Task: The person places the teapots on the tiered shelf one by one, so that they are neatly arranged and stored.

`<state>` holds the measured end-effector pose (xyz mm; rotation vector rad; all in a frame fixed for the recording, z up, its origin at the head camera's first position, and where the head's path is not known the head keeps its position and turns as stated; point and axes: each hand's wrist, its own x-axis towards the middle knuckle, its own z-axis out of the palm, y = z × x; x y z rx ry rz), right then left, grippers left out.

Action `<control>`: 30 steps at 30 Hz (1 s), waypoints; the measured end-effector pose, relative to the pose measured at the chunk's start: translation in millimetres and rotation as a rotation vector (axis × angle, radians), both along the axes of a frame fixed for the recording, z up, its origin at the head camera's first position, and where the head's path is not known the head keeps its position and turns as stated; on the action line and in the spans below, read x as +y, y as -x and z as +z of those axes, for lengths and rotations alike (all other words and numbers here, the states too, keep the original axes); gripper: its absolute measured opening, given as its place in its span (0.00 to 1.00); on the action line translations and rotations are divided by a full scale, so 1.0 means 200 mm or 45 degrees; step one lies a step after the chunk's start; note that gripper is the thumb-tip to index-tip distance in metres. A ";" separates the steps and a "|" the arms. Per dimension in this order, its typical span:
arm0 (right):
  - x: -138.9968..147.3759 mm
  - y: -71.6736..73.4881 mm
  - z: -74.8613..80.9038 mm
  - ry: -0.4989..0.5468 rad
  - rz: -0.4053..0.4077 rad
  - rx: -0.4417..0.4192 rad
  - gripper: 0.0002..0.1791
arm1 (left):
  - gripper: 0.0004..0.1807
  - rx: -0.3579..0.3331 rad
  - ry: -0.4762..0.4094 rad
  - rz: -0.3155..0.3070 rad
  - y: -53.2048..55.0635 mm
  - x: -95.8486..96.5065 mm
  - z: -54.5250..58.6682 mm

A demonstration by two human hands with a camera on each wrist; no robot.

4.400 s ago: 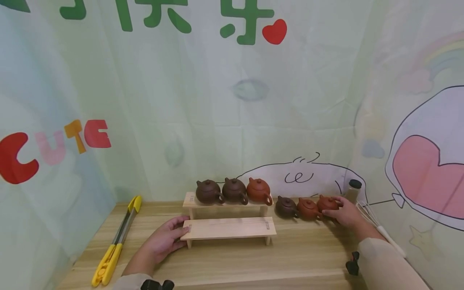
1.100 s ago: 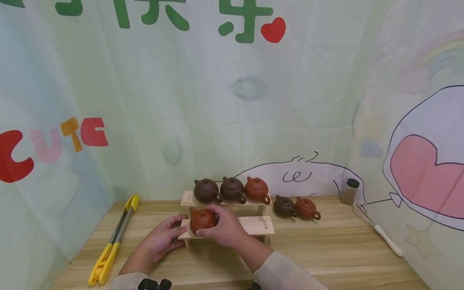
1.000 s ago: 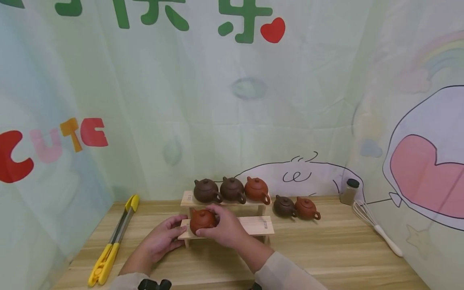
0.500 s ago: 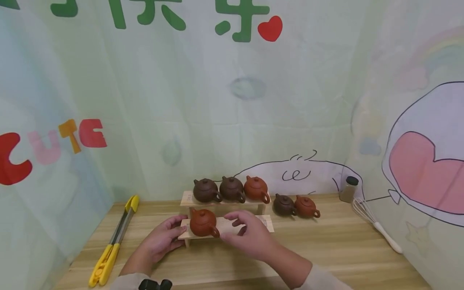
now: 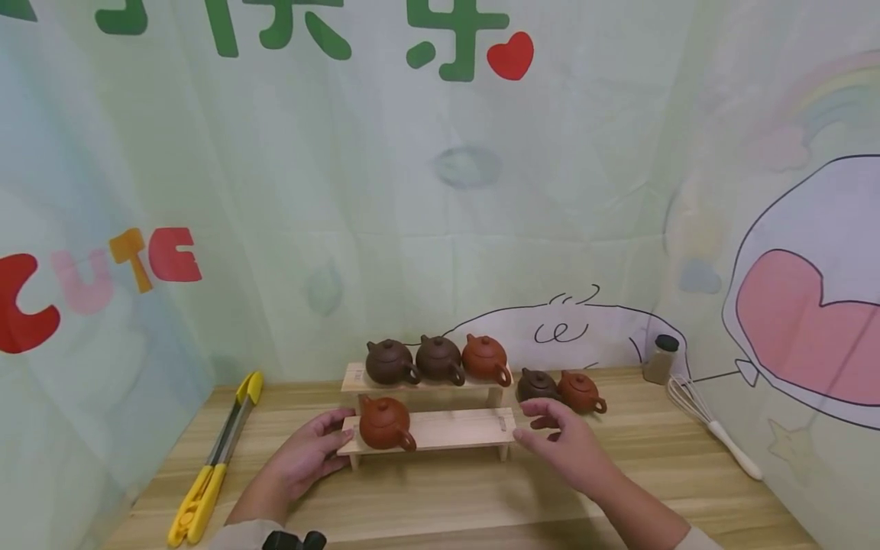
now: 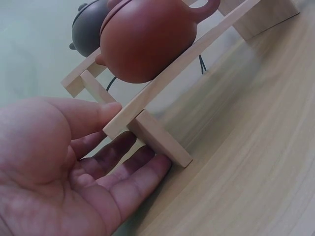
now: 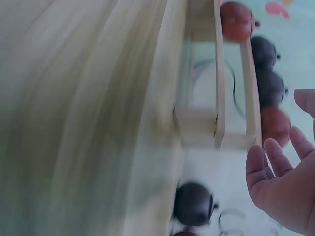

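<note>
My left hand (image 5: 309,452) holds the left end of the two-tier wooden stand (image 5: 457,430); in the left wrist view the thumb (image 6: 109,112) lies at the board's end and the fingers bend against the leg below. On the lower tier, at its left, sits a reddish-brown teapot (image 5: 383,422), handle to the right. The upper tier bears two dark brown teapots (image 5: 389,362) and a reddish one (image 5: 485,359). Just off the stand's right end is my right hand (image 5: 574,451), empty, fingers spread. Behind it on the table are a smaller dark teapot (image 5: 536,385) and a reddish teapot (image 5: 579,392).
Yellow-handled tongs (image 5: 216,462) lie on the wooden table (image 5: 426,508) at left. A black-lidded jar (image 5: 661,359) stands at the back right, with a whisk (image 5: 715,428) beside it. Printed curtains (image 5: 309,191) close off the back and sides.
My right hand brought a reddish teapot from the right-hand row to the lower tier, let it go and moved back right. My left hand has kept its place on the stand.
</note>
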<state>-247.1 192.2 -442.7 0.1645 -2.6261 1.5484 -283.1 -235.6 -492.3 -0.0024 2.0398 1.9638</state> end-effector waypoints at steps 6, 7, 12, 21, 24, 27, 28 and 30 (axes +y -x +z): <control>0.20 0.03 -0.05 -0.057 -0.099 -0.062 0.27 | 0.34 0.017 0.011 -0.023 0.00 -0.01 0.00; 0.24 0.04 -0.06 -0.068 -0.116 -0.068 0.27 | 0.34 0.020 0.010 -0.028 0.00 -0.01 0.00; 0.38 0.10 -0.09 -0.153 -0.211 -0.052 0.29 | 0.34 0.017 0.008 -0.027 0.01 -0.01 -0.01; 0.54 0.29 -0.10 -0.238 -0.310 -0.066 0.37 | 0.35 0.021 -0.001 -0.033 0.01 0.00 -0.02; 0.57 0.35 -0.11 -0.238 -0.295 -0.105 0.41 | 0.34 0.016 -0.004 -0.025 0.01 0.00 -0.02; 0.58 0.41 -0.14 -0.228 -0.269 -0.128 0.44 | 0.33 0.012 -0.001 -0.018 0.01 0.00 -0.02; 0.58 0.43 -0.15 -0.223 -0.261 -0.138 0.45 | 0.33 0.012 0.000 -0.018 0.01 0.00 -0.02; 0.58 0.46 -0.17 -0.230 -0.250 -0.146 0.46 | 0.33 0.013 0.000 -0.020 0.01 0.00 -0.02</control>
